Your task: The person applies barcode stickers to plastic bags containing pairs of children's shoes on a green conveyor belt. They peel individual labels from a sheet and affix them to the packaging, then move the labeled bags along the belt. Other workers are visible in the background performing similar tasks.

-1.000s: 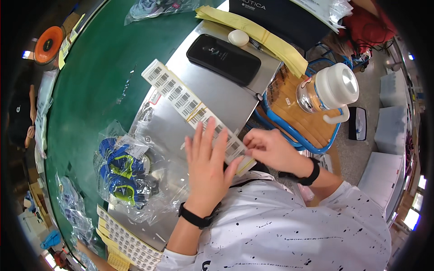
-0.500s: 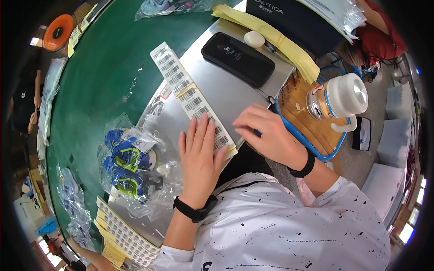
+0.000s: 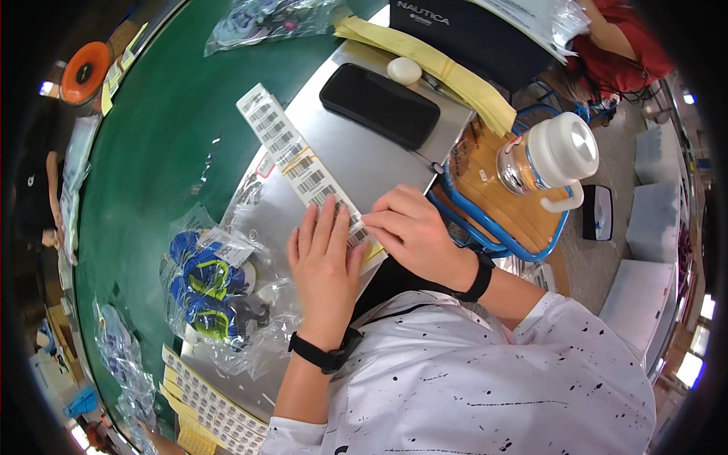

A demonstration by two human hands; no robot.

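A long stack of white barcode label strips [image 3: 282, 136] lies slantwise on the silver metal surface, with a yellow band around its middle. My left hand [image 3: 326, 265] rests flat on its near end, fingers stretched out and holding nothing. At the stack's right edge, beside those fingers, my right hand [image 3: 413, 235] is closed in a pinch. Its fingertips touch the edge; anything between them is too small to make out. Left of my left hand sits a clear plastic bag with blue and lime-green shoes [image 3: 208, 284].
A black phone [image 3: 379, 105], a white rounded case [image 3: 404, 71] and yellow paper strips [image 3: 440, 64] lie beyond my hands. A clear bottle with a white lid [image 3: 557, 155] stands on a wooden stool [image 3: 485, 193] at right. More barcode sheets [image 3: 205, 402] lie at lower left.
My right hand has moved left to the stack's edge, its fingers pinched there. My left hand stays flat on the stack. The phone screen has gone dark. The view has shifted slightly.
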